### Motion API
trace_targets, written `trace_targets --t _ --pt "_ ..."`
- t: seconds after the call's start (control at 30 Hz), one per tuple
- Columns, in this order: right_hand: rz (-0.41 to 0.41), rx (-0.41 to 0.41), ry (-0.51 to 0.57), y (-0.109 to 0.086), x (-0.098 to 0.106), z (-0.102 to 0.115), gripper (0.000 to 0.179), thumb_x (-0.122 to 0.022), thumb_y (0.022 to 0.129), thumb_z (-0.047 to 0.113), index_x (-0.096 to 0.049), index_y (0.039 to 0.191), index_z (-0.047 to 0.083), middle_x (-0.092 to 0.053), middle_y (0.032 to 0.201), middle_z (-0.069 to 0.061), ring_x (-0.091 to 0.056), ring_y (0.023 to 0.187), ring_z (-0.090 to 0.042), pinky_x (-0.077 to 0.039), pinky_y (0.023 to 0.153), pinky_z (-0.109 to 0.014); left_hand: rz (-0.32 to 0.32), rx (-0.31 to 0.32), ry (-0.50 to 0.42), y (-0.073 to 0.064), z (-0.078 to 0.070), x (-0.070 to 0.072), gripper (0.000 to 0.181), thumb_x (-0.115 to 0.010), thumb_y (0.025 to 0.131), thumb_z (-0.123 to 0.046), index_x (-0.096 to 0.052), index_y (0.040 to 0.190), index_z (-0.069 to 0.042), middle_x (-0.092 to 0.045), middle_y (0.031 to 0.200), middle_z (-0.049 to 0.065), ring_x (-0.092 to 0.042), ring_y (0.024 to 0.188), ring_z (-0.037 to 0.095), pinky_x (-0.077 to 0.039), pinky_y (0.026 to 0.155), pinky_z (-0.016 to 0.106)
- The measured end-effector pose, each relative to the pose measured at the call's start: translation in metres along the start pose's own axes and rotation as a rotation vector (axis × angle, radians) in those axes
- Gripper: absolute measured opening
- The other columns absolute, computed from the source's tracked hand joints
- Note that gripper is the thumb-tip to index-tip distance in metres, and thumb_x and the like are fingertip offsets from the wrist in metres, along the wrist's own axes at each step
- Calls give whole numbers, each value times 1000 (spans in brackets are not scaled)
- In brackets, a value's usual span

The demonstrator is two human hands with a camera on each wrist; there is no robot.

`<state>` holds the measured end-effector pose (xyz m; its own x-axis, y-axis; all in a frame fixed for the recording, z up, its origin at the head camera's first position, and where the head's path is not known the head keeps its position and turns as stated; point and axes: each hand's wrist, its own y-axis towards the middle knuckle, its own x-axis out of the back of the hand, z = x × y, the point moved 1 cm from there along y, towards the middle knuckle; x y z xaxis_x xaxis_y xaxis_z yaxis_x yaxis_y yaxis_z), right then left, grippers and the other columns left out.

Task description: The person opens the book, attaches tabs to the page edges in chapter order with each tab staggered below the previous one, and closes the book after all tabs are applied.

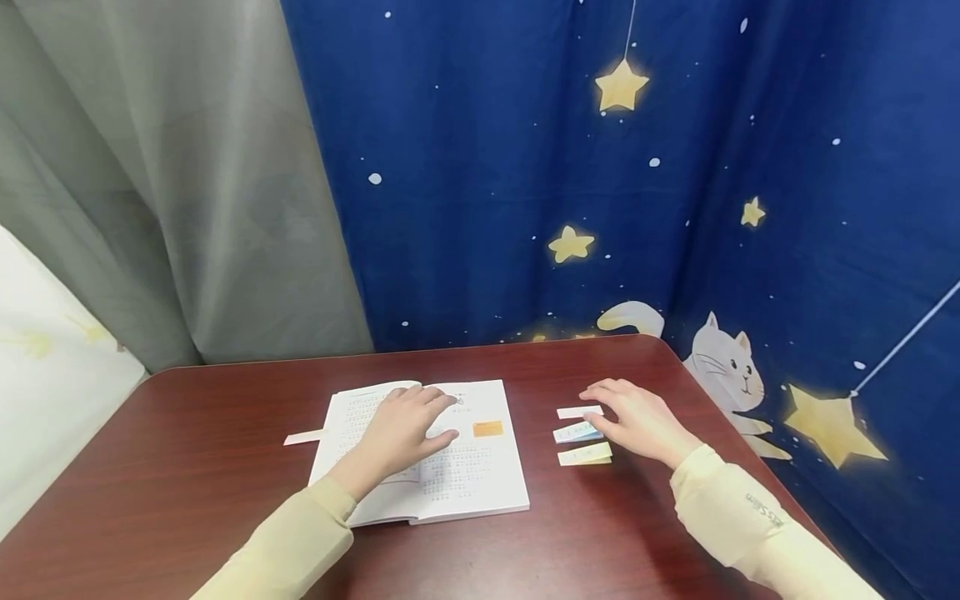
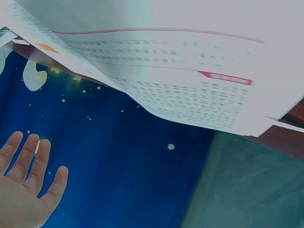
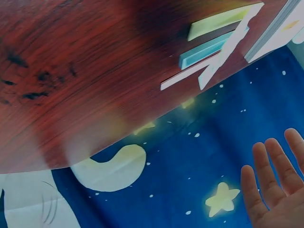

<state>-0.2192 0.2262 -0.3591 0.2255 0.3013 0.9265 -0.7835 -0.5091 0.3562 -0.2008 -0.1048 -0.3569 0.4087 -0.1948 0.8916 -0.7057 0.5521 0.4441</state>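
An open book (image 1: 472, 475) lies on the table, its pages printed with small text. Over its left page, close to the middle fold, is my left hand (image 1: 401, 429) with fingers loosely extended; in the left wrist view that hand (image 2: 28, 185) holds nothing. An orange paper piece (image 1: 487, 428) sits on the right page, and a white strip (image 1: 303, 437) sticks out past the left edge. My right hand (image 1: 637, 417), fingers extended, hovers beside a pale strip (image 1: 579, 412), a blue-and-white strip (image 1: 577, 432) and a yellow strip (image 1: 585, 454). Whether either hand touches anything, I cannot tell.
The reddish-brown table (image 1: 187, 467) carries everything. Behind it hang a blue star-patterned curtain (image 1: 487, 167) and a grey curtain (image 1: 225, 183). The table's right edge runs near my right forearm.
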Motion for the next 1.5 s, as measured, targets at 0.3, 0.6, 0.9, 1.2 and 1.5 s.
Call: trace_targets --t 0.3,0.6,0.9,1.2,1.5 --pt "-13 -26 9 -5 -1 -7 33 -66 82 27 -65 111 12 -64 109 -5 -59 102 -22 -49 82 -43 -11 -35 -15 20 -16 -6 40 -65 79 -40 -64 110 -14 -64 101 0 -58 91 18 -45 85 41" --pt "-23 -29 2 -7 -7 -11 30 -66 81 25 -65 108 12 -64 107 -4 -59 100 -22 -50 80 -43 6 -52 -34 35 -31 -15 41 -65 79 -42 -63 110 -16 -64 102 0 -59 93 19 -43 86 42" --pt "-16 -57 19 -9 -14 -14 29 -68 80 24 -65 106 13 -64 105 -3 -59 98 -21 -50 80 -43 31 -68 -58 48 -47 -26 39 -64 80 -41 -62 111 -17 -64 102 -2 -59 97 18 -43 89 42" --pt "5 -75 35 -11 -24 -20 26 -67 81 23 -66 104 13 -65 102 -2 -60 97 -21 -50 80 -43 61 -81 -51 59 -63 -39 37 -63 81 -42 -62 111 -20 -63 99 -4 -60 94 17 -42 89 40" --pt "41 -92 30 -8 -36 -28 25 -67 80 22 -67 103 12 -65 101 -2 -60 95 -21 -50 80 -43 148 -72 -19 76 -81 -58 37 -61 82 -43 -62 112 -22 -63 99 -5 -58 92 15 -43 84 37"
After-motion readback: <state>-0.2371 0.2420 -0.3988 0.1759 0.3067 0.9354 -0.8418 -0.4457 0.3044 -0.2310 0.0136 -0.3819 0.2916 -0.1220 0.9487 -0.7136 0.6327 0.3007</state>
